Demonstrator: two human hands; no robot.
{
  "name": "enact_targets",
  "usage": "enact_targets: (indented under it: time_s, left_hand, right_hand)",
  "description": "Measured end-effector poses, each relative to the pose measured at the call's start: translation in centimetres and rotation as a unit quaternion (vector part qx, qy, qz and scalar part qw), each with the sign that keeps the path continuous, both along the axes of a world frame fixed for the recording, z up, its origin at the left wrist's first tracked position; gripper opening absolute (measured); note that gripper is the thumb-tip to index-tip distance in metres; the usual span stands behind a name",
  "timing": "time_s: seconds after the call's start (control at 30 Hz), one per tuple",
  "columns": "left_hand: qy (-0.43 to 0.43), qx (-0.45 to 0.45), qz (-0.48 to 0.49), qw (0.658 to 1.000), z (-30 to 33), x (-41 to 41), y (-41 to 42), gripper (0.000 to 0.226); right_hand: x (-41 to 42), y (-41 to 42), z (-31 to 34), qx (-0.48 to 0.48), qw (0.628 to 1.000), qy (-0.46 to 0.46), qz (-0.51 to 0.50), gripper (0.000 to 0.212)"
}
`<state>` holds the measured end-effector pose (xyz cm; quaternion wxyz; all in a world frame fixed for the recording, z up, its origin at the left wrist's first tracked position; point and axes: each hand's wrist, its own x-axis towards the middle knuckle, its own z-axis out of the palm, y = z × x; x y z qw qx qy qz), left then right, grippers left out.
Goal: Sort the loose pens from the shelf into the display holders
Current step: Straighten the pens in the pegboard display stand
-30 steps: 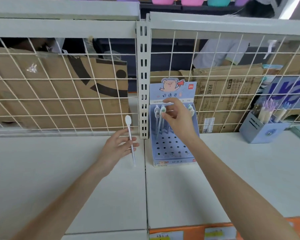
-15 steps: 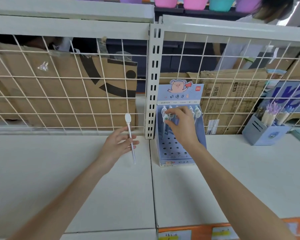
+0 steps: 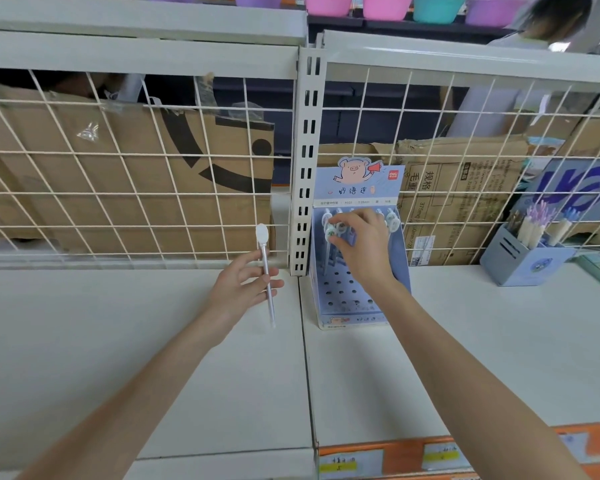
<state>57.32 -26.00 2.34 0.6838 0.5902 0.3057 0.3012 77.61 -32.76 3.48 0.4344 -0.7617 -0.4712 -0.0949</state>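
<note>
A pale blue cardboard display holder (image 3: 357,306) with a pig picture and rows of holes stands on the white shelf against the wire back. Several round-topped pens (image 3: 392,220) stand in its back row. My right hand (image 3: 361,251) reaches over the holder, its fingertips pinched on the round cap of a pen (image 3: 331,233) that stands near the left of the holder. My left hand (image 3: 243,285) is left of the holder, above the shelf. It holds a thin white pen (image 3: 266,271) upright, oval cap at the top.
The white shelf (image 3: 499,341) has a seam below the slotted upright post (image 3: 307,168). A wire grid backs it, with cardboard boxes behind. A blue-grey holder (image 3: 520,261) with several pens stands at the right. A person stands beyond the shelf at top right.
My right hand has moved down from the holder's header to the pen caps and pinches one. My left hand has kept its pen still.
</note>
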Motion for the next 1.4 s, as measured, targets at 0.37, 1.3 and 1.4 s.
enact_targets:
  time_s: [0.37, 1.3, 1.4]
  left_hand:
    - [0.000, 0.028, -0.028, 0.999, 0.8, 0.6, -1.4, 0.037]
    - [0.241, 0.612, -0.091, 0.747, -3.6, 4.5, -1.5, 0.067]
    - [0.270, 0.634, -0.119, 0.715, -4.3, 5.2, -1.2, 0.078]
  right_hand:
    - [-0.7, -0.7, 0.7, 0.006, 0.998, 0.052, 0.018, 0.032]
    - [0.4, -5.4, 4.9, 0.079, 0.981, 0.163, 0.072, 0.017]
    - [0.5, -4.8, 4.5, 0.094, 0.983, 0.148, 0.052, 0.017]
